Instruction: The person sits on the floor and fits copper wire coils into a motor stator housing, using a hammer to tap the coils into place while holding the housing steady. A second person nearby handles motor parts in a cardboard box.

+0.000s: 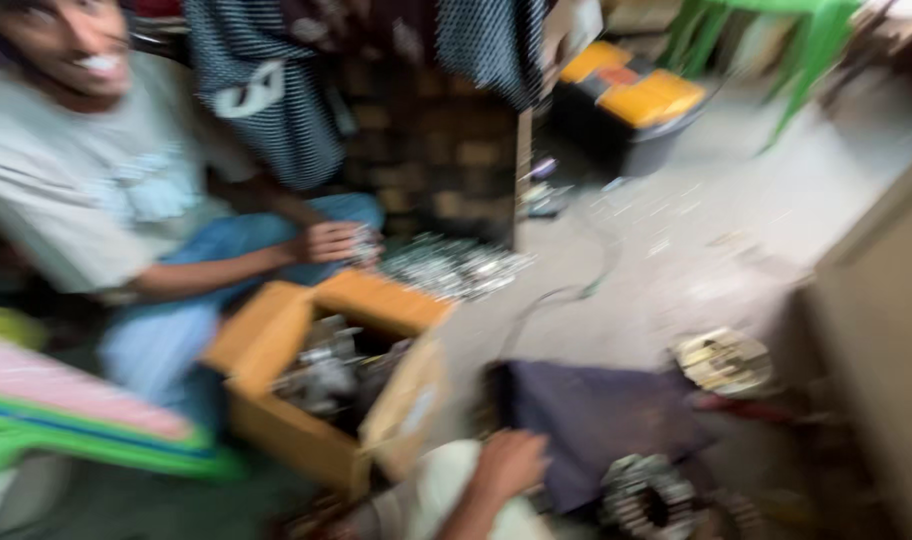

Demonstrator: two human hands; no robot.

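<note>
At the near edge, one of the wearer's hands (511,462) rests with its fingers (524,478) curled down onto a dark purple cloth (596,415) spread on the floor; blur hides whether they pinch it, and which hand it is cannot be told. Just right of the hand, near the bottom edge, lies a round toothed metal part (648,498), touching or overlapping the cloth's near edge. Farther right sits a pale round metal piece (724,360). Left of the hand stands an open cardboard box (276,335) holding grey metal parts. Beyond it, another person sits on the left, one hand (328,242) closed around small shiny pieces beside a heap of metal bits (454,266) on the floor. Far off stand a black and yellow toolbox (636,100) and a green plastic stool (776,40)
</note>
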